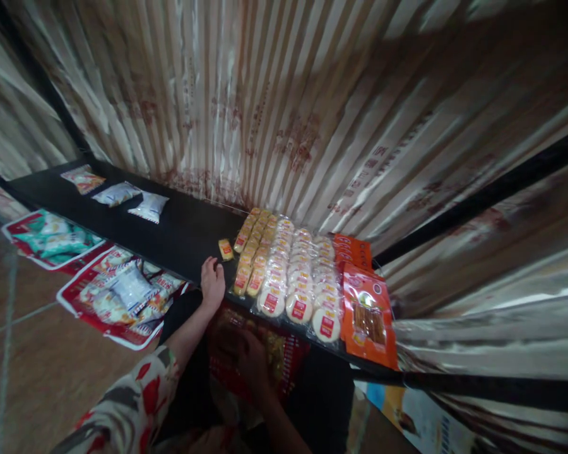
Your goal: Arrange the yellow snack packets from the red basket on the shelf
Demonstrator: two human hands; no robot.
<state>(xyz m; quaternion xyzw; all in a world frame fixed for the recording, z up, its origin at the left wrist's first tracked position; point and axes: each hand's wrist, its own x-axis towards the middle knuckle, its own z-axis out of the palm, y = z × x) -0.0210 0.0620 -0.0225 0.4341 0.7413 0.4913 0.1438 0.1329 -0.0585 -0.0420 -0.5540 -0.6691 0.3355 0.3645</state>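
My left hand [213, 280] is at the front edge of the black shelf [189, 230], just below a small wrapped yellow snack [225, 250]. Its fingers are loosely apart and nothing shows in them. To its right stand rows of similar yellow snacks [250, 252], then rows of round white wrapped crackers [300, 307]. Under the shelf, in shadow, my right hand [253, 360] is at a red bag [279, 359] with yellow packets inside. The fingers of that hand are too dark to make out.
Orange snack pouches [366, 312] stand at the shelf's right end. Three pillow-shaped packets [150, 207] lie toward the left. Below the front edge are a red bag of white packets [123, 293] and one of green packets [52, 236]. A striped curtain [265, 113] hangs behind.
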